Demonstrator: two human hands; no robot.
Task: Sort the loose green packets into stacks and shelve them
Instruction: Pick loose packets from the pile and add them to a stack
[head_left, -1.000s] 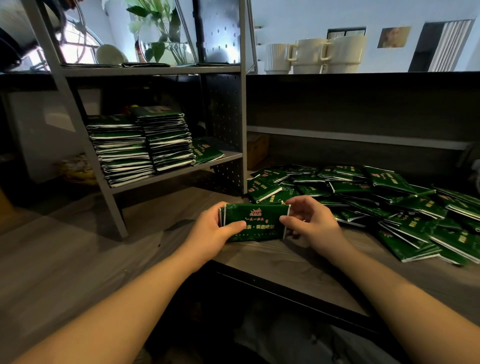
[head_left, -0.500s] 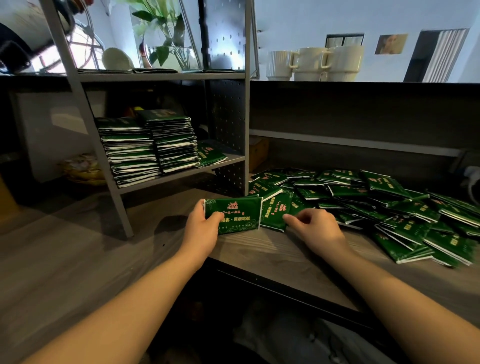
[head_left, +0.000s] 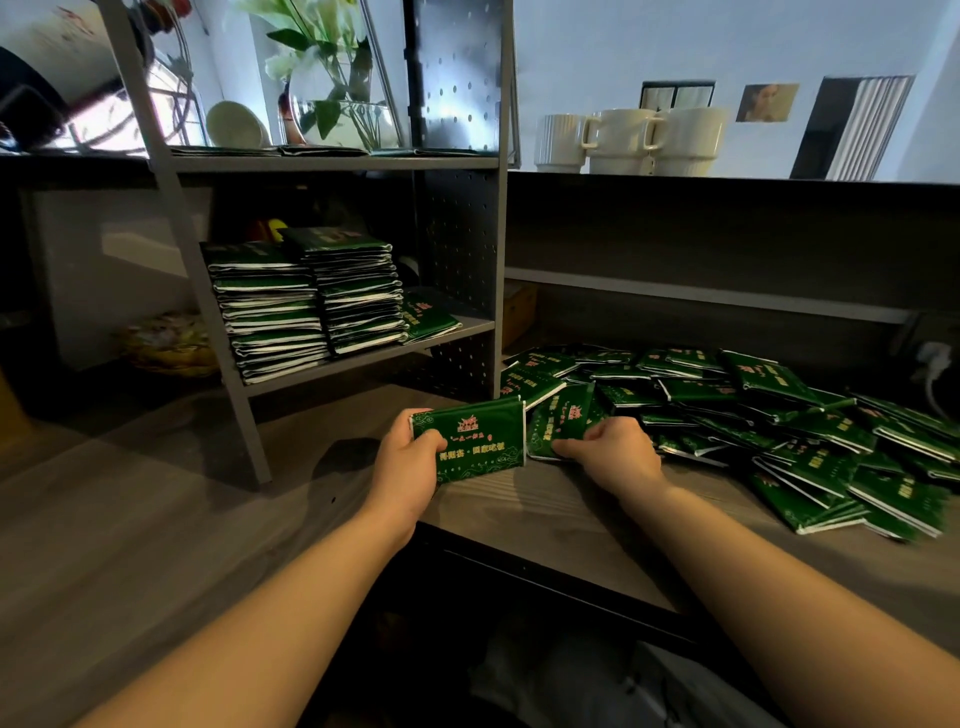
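L hand (head_left: 410, 462) grips packets (head_left: 475, 441).

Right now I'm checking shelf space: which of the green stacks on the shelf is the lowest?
The right-hand stack, beside the perforated side panel: only a few packets lying flat, while the two stacks left of it rise many packets high.

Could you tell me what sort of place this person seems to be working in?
Probably behind a café or restaurant service counter. White mugs line the raised ledge, a grey metal rack holds stacked green packets, and many more loose packets lie on the wooden worktop.
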